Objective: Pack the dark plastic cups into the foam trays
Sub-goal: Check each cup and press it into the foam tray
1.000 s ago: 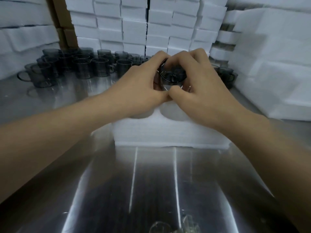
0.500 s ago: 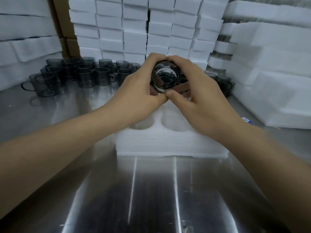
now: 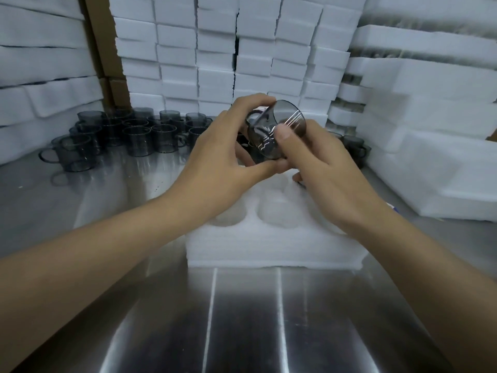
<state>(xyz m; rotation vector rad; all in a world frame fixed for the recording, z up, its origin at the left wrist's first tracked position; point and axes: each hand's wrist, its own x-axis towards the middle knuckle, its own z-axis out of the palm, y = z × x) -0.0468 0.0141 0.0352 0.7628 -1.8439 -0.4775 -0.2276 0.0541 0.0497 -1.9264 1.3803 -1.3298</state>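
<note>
Both grips on one dark translucent plastic cup with a handle (image 3: 271, 130), held in the air above the far half of the white foam tray (image 3: 269, 249), not touching it.

Cup is tilted on its side, one round end facing up and right. Can't tell if that end is mouth or base. The handle points up-left, against the left fingers.

Left grip (image 3: 220, 162): fingers curled over the top of the cup at the handle, thumb underneath. It is pinching the cup.

Right grip (image 3: 328, 173): thumb pressed flat on the cup's side wall, fingers wrapped behind and mostly hidden. It is also clamped on the cup.

The tray sits flat on the shiny steel table (image 3: 242, 319), roughly centred in front of the person. Two round pockets show between the wrists; the rest is covered by the arms.

A batch of the same dark handled cups (image 3: 134, 133) stands upright on the table at far left, packed close together. A few more cups (image 3: 355, 146) stand behind the right grip, partly hidden.

Stacked white foam blocks (image 3: 215, 49) form a wall along the back of the table. There are larger white foam slabs (image 3: 430, 144) piled at right and more foam stacks (image 3: 40, 63) at left. A brown cardboard strip (image 3: 102, 36) shows between the left and back stacks.
</note>
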